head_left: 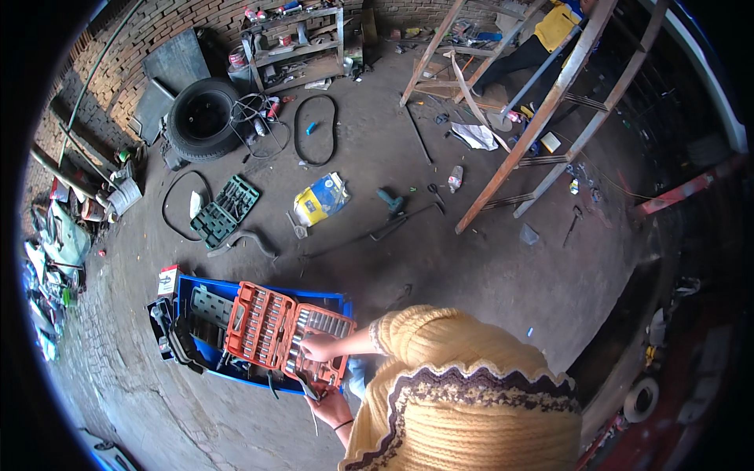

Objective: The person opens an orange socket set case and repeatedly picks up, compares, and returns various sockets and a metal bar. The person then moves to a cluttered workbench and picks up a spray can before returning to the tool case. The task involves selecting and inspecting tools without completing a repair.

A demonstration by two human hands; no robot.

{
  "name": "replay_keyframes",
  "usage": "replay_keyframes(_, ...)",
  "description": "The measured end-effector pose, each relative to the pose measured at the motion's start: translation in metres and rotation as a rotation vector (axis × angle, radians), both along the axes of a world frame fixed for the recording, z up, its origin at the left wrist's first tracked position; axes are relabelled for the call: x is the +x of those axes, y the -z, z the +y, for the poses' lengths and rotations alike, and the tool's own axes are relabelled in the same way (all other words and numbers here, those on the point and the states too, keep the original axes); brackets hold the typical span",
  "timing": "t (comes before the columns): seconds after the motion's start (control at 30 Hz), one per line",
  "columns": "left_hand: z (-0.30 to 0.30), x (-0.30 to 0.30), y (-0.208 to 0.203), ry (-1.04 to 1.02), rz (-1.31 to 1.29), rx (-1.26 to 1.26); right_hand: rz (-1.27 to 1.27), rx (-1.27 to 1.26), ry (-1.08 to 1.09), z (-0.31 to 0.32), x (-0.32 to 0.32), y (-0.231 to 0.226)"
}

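An orange-red socket set case [261, 326] lies opened flat across a blue bin [320, 299], with rows of silver sockets in both halves. My right hand [318, 346] reaches into the right half, fingers closed down among the sockets; whatever they pinch is hidden. Larger sockets [323, 321] line that half above my fingers. At the case's near edge my left hand [331, 407] is closed around a slender dark and silver metal tool [312, 390], its exact kind unclear. Beside the case in the bin sits a grey-green tool tray [210, 304].
Black tool cases [182, 345] crowd the bin's left end. Beyond it lie a green tool case [225, 210], a curved hose [245, 240], a yellow-blue bag [322, 198] and a teal power tool [390, 200]. A tyre [203, 119], a wooden ladder frame [525, 141] and another person [554, 35] are farther off.
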State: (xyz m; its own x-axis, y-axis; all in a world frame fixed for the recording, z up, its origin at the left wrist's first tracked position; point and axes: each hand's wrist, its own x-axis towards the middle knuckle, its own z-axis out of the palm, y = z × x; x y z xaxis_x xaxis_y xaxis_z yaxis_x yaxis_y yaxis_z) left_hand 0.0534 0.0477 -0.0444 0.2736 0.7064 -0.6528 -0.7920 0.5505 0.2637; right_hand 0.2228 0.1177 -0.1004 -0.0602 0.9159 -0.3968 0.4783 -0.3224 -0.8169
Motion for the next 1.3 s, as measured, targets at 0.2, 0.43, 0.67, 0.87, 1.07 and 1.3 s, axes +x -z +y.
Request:
replay_keyframes(0.2,0.011,0.015,0.021,0.007,0.269,-0.099,0.254,-0.164,0.118,-0.019,0.026,0.008)
replay_keyframes(0.43,0.008,0.032,0.038,0.177,0.482,-0.245,0.590,-0.399,0.254,-0.054,0.057,-0.009)
replay_keyframes(0.67,-0.010,0.052,0.020,0.210,0.629,-0.215,0.749,-0.539,0.324,-0.081,0.084,-0.031)
replay_keyframes(0.87,-0.027,0.052,0.005,0.065,0.645,-0.248,0.723,-0.653,0.368,-0.083,0.086,-0.037)
replay_keyframes(1.07,-0.036,0.045,0.003,0.042,0.730,-0.260,0.806,-0.699,0.386,-0.074,0.083,-0.040)
replay_keyframes(1.3,-0.040,0.051,0.012,0.198,0.847,-0.131,0.641,-0.597,0.302,-0.066,0.095,-0.040)
